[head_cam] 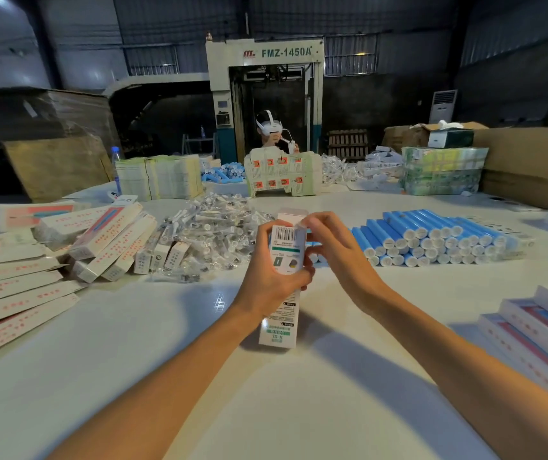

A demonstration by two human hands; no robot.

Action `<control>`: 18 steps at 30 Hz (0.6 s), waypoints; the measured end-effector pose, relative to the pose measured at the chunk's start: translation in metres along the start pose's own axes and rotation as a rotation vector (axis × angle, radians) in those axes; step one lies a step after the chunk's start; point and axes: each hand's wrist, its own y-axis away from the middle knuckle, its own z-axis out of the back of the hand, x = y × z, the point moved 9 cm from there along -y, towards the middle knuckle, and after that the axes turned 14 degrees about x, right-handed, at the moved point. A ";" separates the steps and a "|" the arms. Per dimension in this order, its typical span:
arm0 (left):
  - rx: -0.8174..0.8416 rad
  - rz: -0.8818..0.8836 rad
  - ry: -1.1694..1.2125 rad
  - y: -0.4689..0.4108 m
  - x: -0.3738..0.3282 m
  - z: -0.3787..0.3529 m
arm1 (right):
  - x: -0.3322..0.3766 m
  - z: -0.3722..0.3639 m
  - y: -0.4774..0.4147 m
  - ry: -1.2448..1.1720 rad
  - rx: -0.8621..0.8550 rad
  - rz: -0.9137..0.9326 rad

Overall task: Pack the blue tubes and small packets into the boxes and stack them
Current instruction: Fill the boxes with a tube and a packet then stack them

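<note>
View from a head camera over a pale tabletop (166, 343). In the middle, the left hand (272, 270) holds a long, narrow white carton (281, 327) nearly upright, its fingers (302, 273) wrapped around the middle. The right hand (332, 247) is at the carton's far, upper end, its fingertips (312, 224) pinching beside the raised end flap (292, 215). Whether anything is inside cannot be seen. The carton looks light, made of thin card that would dent if squeezed, so the stiffer long edges seem the safest hold, and the flap needs only a gentle pinch. To the right lies a neat pile of blue tubes (432, 240), which look smooth and likely to roll. Just beyond the hands is a heap of small clear packets (213, 234), probably slippery. Flattened cartons (10, 293) fan out at the near left, with made-up cartons (110, 240) tumbled beside them. A stack of cartons (538, 330) sits at the near right. The widest room for moving seems to be the near tabletop beneath the forearms. Its edges are out of view.
</note>
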 end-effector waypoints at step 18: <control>0.099 0.044 -0.009 0.002 0.003 -0.006 | 0.022 0.018 -0.002 0.105 0.010 0.084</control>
